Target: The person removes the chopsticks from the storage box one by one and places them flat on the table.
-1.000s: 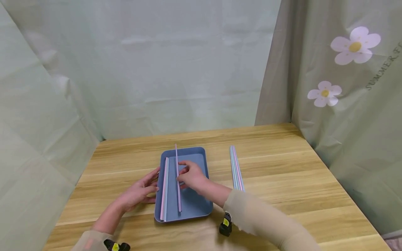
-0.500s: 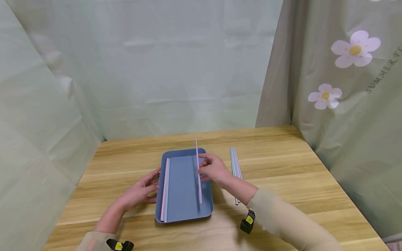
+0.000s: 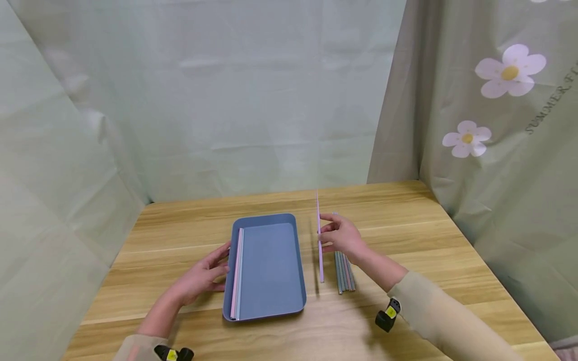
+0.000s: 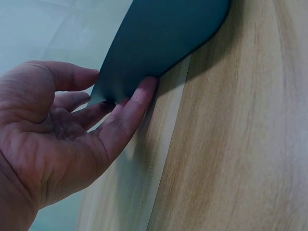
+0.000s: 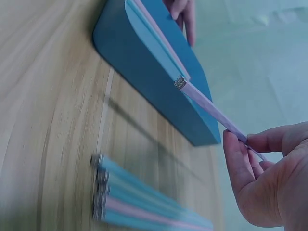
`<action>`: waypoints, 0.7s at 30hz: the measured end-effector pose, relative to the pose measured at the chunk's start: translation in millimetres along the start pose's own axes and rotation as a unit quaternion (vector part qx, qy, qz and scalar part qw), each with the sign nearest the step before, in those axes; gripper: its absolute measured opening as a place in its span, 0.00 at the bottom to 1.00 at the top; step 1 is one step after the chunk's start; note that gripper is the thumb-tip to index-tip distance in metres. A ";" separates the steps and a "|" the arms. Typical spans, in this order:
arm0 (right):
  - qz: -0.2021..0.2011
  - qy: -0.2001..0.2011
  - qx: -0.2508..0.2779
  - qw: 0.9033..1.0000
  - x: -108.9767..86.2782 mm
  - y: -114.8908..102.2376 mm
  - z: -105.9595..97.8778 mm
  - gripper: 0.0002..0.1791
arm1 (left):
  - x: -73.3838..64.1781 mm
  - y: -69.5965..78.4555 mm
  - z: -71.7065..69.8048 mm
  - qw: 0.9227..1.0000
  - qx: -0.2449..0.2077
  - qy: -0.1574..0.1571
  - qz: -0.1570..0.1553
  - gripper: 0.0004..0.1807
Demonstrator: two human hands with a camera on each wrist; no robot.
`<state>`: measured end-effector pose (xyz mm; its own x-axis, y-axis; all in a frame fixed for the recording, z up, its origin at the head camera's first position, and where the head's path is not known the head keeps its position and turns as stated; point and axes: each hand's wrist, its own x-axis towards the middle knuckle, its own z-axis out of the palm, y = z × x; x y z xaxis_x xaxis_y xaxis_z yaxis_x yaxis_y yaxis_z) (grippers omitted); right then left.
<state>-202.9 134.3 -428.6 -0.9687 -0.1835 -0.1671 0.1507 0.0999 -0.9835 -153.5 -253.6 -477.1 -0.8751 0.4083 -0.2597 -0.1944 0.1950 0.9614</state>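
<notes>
Between thumb and fingers, my right hand [image 3: 340, 235] pinches a lilac chopstick [image 3: 320, 255], held lengthwise above the table to the right of the blue tray [image 3: 295, 271]. Its patterned silvery end points back at the camera in the right wrist view. My left hand [image 3: 203, 275] rests its fairly straight fingertips against the tray's left wall; the left wrist view shows the fingertips [image 4: 150, 85] on that outer wall. Inside the tray, pink and pale blue chopsticks [image 3: 237, 276] lie along the left side. A bundle of pastel chopsticks [image 3: 345, 278] lies under my right hand, partly hidden by it.
The wooden table [image 3: 180, 228] ends at the back against a pale curtain [image 3: 280, 100]. A flowered curtain [image 3: 496, 200] hangs at the right. Dark wrist cameras sit at both sleeves.
My right hand has carried the lilac chopstick rightward, from over the tray to beyond its right rim, near the bundle. My left hand has stayed at the tray's left side.
</notes>
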 end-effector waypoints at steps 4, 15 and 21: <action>0.003 0.010 -0.008 1.000 -1.5 3.0 -16.2 0.36 | -0.2 -0.6 -0.2 1.000 -0.001 -0.001 0.001 0.40; 0.026 0.035 -0.019 0.999 -4.9 11.5 -52.4 0.37 | 0.2 -1.7 -1.4 1.000 -0.003 -0.007 0.001 0.40; 0.032 0.044 -0.035 0.998 -2.4 19.6 -65.9 0.38 | 0.6 -1.7 -1.4 1.000 -0.002 -0.007 -0.001 0.40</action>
<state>-210.7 201.1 -442.9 -0.9717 -0.0883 -0.2190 0.2012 0.1764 -0.9635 -154.3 -254.9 -478.8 -0.8689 0.4196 -0.2626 -0.1979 0.1918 0.9613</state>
